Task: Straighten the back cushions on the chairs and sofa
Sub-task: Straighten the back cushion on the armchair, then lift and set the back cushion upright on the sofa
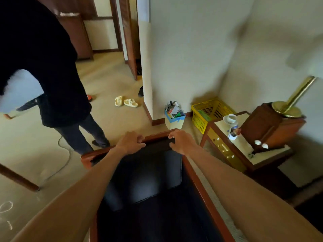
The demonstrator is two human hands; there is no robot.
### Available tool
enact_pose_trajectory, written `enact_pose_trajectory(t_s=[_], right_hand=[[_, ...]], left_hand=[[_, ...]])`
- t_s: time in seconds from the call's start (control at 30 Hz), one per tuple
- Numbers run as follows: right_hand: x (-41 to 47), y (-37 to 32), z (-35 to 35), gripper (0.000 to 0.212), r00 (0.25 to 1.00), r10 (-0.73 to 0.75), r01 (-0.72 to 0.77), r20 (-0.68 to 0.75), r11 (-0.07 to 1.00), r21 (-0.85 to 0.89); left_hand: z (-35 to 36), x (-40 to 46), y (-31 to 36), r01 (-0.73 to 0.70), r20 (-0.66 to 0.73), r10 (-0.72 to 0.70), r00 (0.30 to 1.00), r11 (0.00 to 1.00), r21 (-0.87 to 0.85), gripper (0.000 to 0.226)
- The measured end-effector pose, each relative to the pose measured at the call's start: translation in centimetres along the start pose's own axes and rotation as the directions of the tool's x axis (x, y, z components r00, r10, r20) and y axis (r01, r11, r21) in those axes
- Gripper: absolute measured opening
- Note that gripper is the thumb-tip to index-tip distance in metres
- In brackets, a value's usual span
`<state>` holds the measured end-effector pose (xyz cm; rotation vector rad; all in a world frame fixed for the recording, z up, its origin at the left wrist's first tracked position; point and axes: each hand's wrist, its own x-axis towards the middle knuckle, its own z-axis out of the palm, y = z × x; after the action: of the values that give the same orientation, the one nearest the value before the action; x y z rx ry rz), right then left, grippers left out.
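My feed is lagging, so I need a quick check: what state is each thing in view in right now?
Left hand: grips the top edge of the dark back cushion.
Right hand: pinches the same top edge.
Dark leather back cushion: upright against the wooden chair frame.
Yellow plastic basket: upright on the floor.
White cup: upright on its saucer.
Cream sandals: lying side by side on the floor.

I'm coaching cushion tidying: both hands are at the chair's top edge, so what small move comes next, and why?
Probably tug the back cushion upward and level: the left hand and right hand already grip its top edge at the wooden chair frame.
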<state>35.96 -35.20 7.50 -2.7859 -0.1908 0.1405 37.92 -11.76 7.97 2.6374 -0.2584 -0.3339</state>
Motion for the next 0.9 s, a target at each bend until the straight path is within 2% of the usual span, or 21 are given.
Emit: enact_pose_trajectory(t_s=[0.23, 0.33, 0.4, 0.53, 0.6, 0.63, 0.7, 0.8, 0.9], right_hand=[[-11.5, 4.4, -9.4, 0.025, 0.971, 0.191, -0.189, -0.144, 0.982, 0.025], [-17.8, 7.8, -13.2, 0.028, 0.933, 0.297, -0.292, -0.202, 0.955, 0.056], [-22.2, 10.3, -15.4, 0.026, 0.9, 0.352, -0.344, -0.258, 0.936, 0.079], [-31.3, 16.6, -18.6, 0.026, 0.808, 0.496, -0.472, -0.317, 0.868, 0.154], [-36.3, 20.3, -20.1, 0.026, 0.75, 0.56, -0.526, -0.353, 0.828, 0.196], [-38.6, 22.0, -20.7, 0.027, 0.731, 0.581, -0.549, -0.358, 0.813, 0.197], [-44.5, 26.1, -22.2, 0.027, 0.683, 0.634, -0.612, -0.363, 0.767, 0.19], [-54.2, 32.1, -24.1, 0.026, 0.582, 0.71, -0.683, -0.397, 0.692, 0.235], [-63.7, 37.2, -25.1, 0.023, 0.516, 0.755, -0.739, -0.404, 0.631, 0.236]], left_hand=[[-1.4, -3.4, 14.0, -0.288, -0.045, 0.287, 0.957, 0.958, -0.008, 0.02], [0.2, -4.1, 21.0, -0.403, -0.038, 0.403, 0.914, 0.915, 0.013, 0.007], [2.0, -4.7, 26.2, -0.5, 0.001, 0.5, 0.866, 0.866, 0.011, 0.002], [7.0, -7.6, 37.3, -0.641, 0.125, 0.633, 0.764, 0.766, 0.042, 0.017], [9.8, -9.4, 43.0, -0.667, 0.152, 0.659, 0.737, 0.745, 0.011, 0.006], [11.1, -10.1, 45.5, -0.67, 0.147, 0.666, 0.732, 0.742, -0.022, 0.01], [14.5, -12.4, 51.7, -0.737, 0.167, 0.735, 0.657, 0.673, -0.06, 0.017], [19.7, -17.1, 61.3, -0.822, 0.226, 0.815, 0.534, 0.563, -0.089, 0.016], [25.1, -21.8, 69.7, -0.85, 0.261, 0.844, 0.469, 0.512, -0.128, 0.016]])
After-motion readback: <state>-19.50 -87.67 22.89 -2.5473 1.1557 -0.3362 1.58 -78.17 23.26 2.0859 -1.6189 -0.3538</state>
